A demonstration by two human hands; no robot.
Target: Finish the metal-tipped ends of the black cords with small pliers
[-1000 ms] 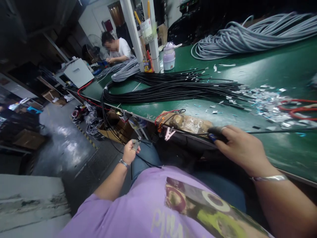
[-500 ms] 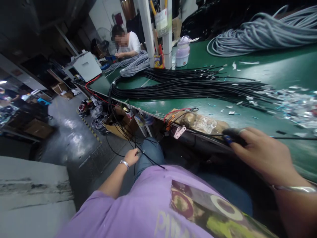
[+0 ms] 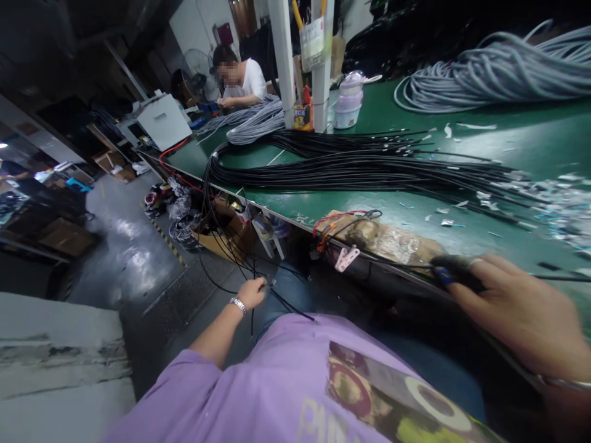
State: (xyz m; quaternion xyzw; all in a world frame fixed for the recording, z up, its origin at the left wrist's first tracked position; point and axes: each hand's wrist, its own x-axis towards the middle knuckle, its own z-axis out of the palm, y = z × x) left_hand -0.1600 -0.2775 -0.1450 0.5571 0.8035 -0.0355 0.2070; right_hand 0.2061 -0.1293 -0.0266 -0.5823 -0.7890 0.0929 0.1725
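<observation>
My right hand is closed at the near edge of the green table, its thumb and finger covered at the tips and pinching a black cable. That cable runs along the table edge beside a tape-wrapped brown block and comes out on the hand's far right side. Low over my lap, my left hand is closed round black cable, and loose strands hang about it. A thick bundle of black cables lies on the table, its ends pointing right.
Scraps of foil and wire litter the right of the green table. Grey cable coils lie behind. A pink clip hangs at the edge. Below stands a cardboard box. A co-worker sits at the far end.
My view has shifted a little. My right hand appears slightly lower and farther right, still pinching the cable; my left hand has moved slightly right in view.
</observation>
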